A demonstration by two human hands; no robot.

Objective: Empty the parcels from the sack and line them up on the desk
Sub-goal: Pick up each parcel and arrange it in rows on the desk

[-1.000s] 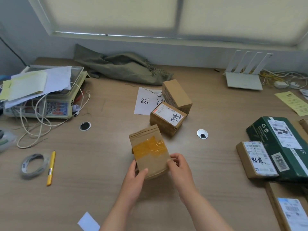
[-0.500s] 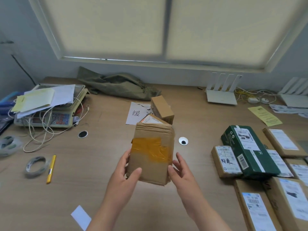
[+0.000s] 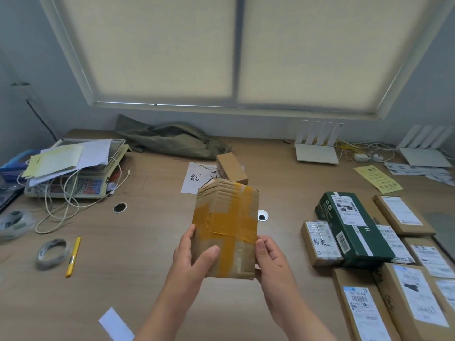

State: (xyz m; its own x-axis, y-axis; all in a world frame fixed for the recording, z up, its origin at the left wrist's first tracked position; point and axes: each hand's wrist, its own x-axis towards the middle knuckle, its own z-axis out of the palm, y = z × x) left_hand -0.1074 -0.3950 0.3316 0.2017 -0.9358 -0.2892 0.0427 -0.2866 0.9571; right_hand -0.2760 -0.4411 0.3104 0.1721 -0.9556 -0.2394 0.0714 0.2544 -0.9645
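Observation:
I hold a flat brown cardboard parcel (image 3: 226, 225) crossed with yellow tape, lifted above the desk and tilted up toward me. My left hand (image 3: 190, 255) grips its lower left edge, thumb on the front. My right hand (image 3: 272, 260) grips its lower right edge. The olive sack (image 3: 170, 140) lies slumped at the back of the desk (image 3: 138, 262). A small brown box (image 3: 231, 167) sits behind the held parcel. On the right, a dark green box (image 3: 349, 225) and several labelled brown parcels (image 3: 320, 242) lie lined up side by side.
At the left stands a scale (image 3: 73, 178) piled with papers and white cables. A tape roll (image 3: 50, 252) and a yellow pen (image 3: 73, 255) lie front left. Two white routers (image 3: 316, 148) stand at the back right. A printed sheet (image 3: 197, 178) lies mid-desk.
Both hands have raised the taped parcel off the desk and tipped it up toward me. The view has swung up and right, showing more parcels on the right.

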